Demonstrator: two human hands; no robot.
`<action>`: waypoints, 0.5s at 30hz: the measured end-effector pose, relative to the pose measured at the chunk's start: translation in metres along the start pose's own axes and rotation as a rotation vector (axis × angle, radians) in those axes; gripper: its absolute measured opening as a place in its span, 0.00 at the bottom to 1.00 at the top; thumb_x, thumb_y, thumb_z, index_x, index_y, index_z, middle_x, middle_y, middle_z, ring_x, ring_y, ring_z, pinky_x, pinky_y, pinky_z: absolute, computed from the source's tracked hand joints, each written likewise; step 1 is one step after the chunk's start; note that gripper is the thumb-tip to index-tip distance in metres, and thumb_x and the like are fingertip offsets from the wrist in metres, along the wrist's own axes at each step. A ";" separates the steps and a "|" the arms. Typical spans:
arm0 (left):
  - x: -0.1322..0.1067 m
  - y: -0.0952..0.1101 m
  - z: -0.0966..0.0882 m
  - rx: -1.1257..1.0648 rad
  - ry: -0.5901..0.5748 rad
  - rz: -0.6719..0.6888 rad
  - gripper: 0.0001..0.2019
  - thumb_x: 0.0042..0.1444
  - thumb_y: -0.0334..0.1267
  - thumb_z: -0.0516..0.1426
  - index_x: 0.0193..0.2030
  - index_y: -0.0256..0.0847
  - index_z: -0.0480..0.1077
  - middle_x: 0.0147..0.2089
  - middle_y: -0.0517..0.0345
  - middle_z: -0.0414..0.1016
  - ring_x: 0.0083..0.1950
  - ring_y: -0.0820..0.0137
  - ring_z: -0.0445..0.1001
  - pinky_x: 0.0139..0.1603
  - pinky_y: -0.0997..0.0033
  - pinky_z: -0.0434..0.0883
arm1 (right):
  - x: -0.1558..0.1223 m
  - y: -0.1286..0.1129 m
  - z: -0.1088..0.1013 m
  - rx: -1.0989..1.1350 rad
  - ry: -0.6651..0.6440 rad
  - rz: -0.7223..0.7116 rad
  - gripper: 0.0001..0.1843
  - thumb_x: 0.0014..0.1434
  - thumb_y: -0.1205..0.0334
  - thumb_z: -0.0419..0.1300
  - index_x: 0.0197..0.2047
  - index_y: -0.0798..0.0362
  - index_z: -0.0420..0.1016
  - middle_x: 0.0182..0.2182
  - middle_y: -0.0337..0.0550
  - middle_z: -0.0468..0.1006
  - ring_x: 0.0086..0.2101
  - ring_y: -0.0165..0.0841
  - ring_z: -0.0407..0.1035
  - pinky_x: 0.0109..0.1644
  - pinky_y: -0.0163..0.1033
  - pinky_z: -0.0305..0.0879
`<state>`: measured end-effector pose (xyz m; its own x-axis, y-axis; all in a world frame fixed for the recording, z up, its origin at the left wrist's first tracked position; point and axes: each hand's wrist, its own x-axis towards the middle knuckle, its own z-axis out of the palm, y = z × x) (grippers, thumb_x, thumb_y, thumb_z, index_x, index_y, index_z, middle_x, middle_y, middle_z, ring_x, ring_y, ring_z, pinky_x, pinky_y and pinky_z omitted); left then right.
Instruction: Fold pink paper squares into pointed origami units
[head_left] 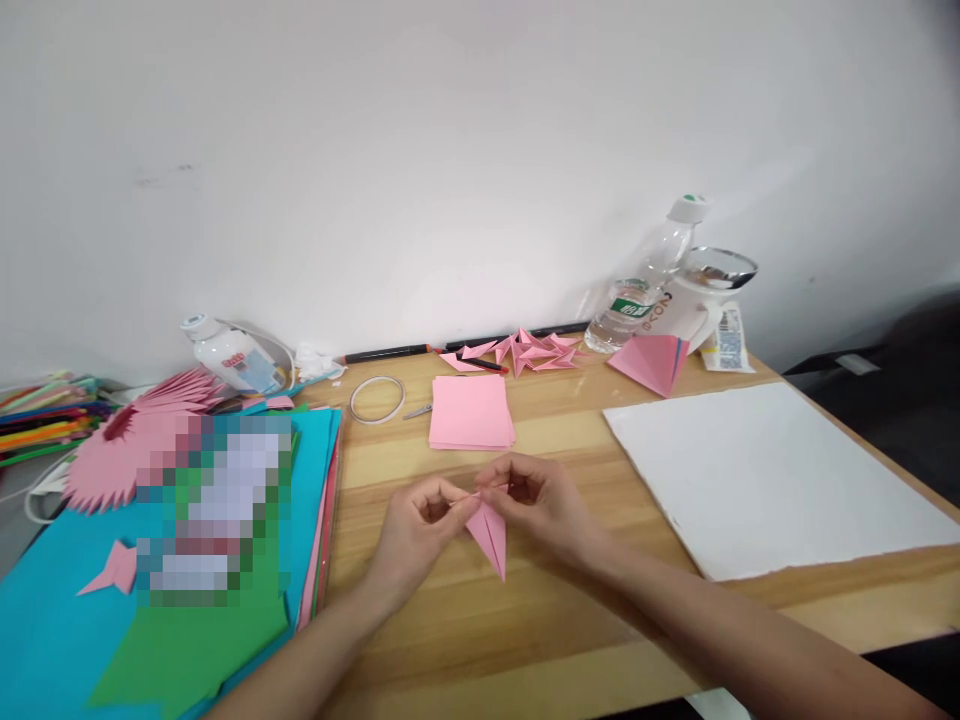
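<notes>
Between both hands is a folded piece of pink origami paper [491, 540], its long point hanging down toward me and a crease line running along its middle. My left hand [427, 525] pinches its upper left corner between thumb and fingers. On the upper right side, my right hand [536, 505] pinches the same paper, its fingertips close to those of the left. The fingers hide the paper's top edge. Just beyond the hands lies a stack of square pink sheets [471, 411]. Farther back is a pile of folded pink paper pieces [536, 350].
Scissors [420, 411] poke out beside the stack, near a white ring [377, 400]. A white board [780, 485] lies at right. Behind it stand a water bottle [637, 290] and a white mug [686, 305]. Blue sheets [45, 590] and a pink fringed paper piece [135, 450] are at left.
</notes>
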<state>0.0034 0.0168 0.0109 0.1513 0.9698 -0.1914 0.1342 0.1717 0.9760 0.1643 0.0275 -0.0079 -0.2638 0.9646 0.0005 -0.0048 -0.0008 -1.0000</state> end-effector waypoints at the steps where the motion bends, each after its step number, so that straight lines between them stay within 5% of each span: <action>1: 0.001 -0.001 0.000 -0.015 -0.011 -0.005 0.11 0.43 0.42 0.62 0.23 0.36 0.71 0.22 0.57 0.74 0.24 0.73 0.70 0.25 0.76 0.66 | 0.000 0.001 0.001 0.004 -0.001 0.003 0.11 0.51 0.57 0.62 0.34 0.55 0.73 0.25 0.39 0.75 0.26 0.29 0.69 0.29 0.35 0.65; 8: 0.004 0.000 -0.004 -0.067 0.049 -0.010 0.10 0.43 0.42 0.63 0.23 0.36 0.71 0.22 0.60 0.73 0.24 0.74 0.70 0.25 0.77 0.68 | 0.002 0.001 0.000 0.161 0.015 -0.016 0.14 0.47 0.57 0.65 0.37 0.54 0.73 0.32 0.44 0.78 0.32 0.32 0.72 0.37 0.38 0.69; 15: 0.003 0.001 -0.004 -0.054 0.026 -0.030 0.10 0.44 0.41 0.62 0.25 0.36 0.71 0.24 0.60 0.73 0.25 0.74 0.70 0.27 0.77 0.69 | 0.001 -0.003 -0.003 0.162 0.073 0.027 0.09 0.48 0.60 0.65 0.32 0.55 0.74 0.27 0.41 0.78 0.28 0.29 0.72 0.34 0.35 0.67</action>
<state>0.0001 0.0207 0.0113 0.1224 0.9681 -0.2186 0.0847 0.2093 0.9742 0.1672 0.0298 -0.0046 -0.1948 0.9803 -0.0328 -0.1558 -0.0640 -0.9857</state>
